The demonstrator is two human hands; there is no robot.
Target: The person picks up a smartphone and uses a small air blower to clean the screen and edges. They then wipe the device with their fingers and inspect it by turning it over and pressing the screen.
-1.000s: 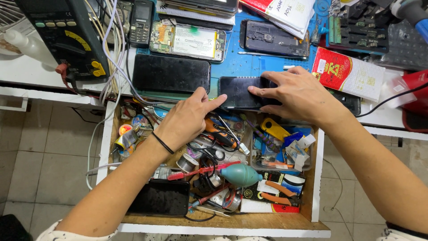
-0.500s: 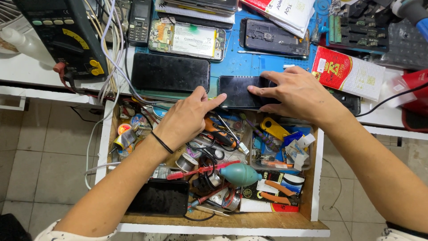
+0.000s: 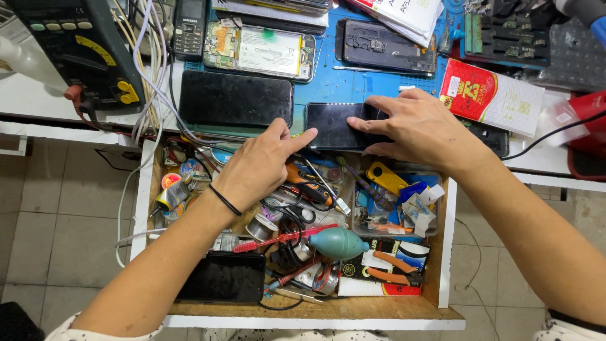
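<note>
A black phone [image 3: 334, 126] lies flat on the blue work mat [image 3: 328, 82] at the bench's front edge. My right hand [image 3: 420, 129] rests on its right part, fingers spread across the dark screen. My left hand [image 3: 262, 167] reaches from over the open drawer, and its index fingertip touches the phone's lower left corner. A thin black band circles my left wrist. Neither hand holds anything.
Another black phone [image 3: 237, 98] lies left of it; an opened phone [image 3: 262, 47] and a phone back [image 3: 385, 44] lie behind. The open wooden drawer [image 3: 315, 312] holds a teal air blower [image 3: 338, 243], screwdrivers, solder, pliers and a black phone [image 3: 221, 276]. A red packet [image 3: 489, 95] and white cables [image 3: 148, 69] flank them.
Both hands stay on the phone almost unmoved; the left index finger has shifted very slightly at the phone's corner.
</note>
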